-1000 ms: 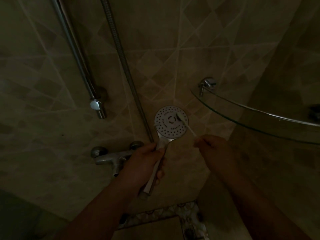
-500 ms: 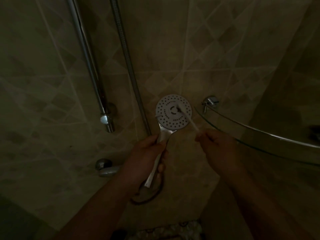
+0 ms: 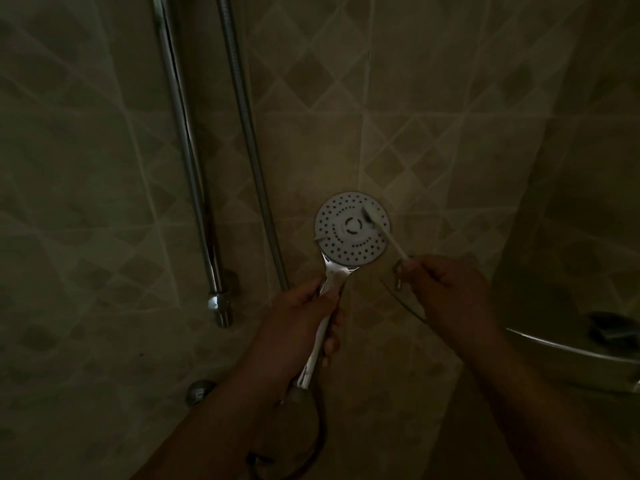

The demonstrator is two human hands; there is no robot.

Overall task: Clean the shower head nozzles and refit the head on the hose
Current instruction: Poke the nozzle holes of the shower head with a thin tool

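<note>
The round shower head (image 3: 346, 237) faces me, its white nozzle plate dotted with dark holes. My left hand (image 3: 294, 327) is closed around its chrome handle, below the plate. My right hand (image 3: 453, 292) pinches the end of a thin white brush (image 3: 388, 233), a small toothbrush-like stick. The brush tip lies on the upper right of the nozzle plate. The metal hose (image 3: 252, 147) hangs down the wall left of the head, and a dark loop of hose (image 3: 318, 434) curves away from the handle's lower end.
A chrome slide rail (image 3: 188, 161) runs down the tiled wall at the left and ends in a bracket. A mixer knob (image 3: 199, 391) shows at the lower left. A glass corner shelf (image 3: 568, 348) juts out at the right, with a dark item on it.
The view has shifted upward, so the rail, hose and shelf sit lower in frame and the mixer tap is almost out of sight. The brush tip has moved slightly across the nozzle plate.
</note>
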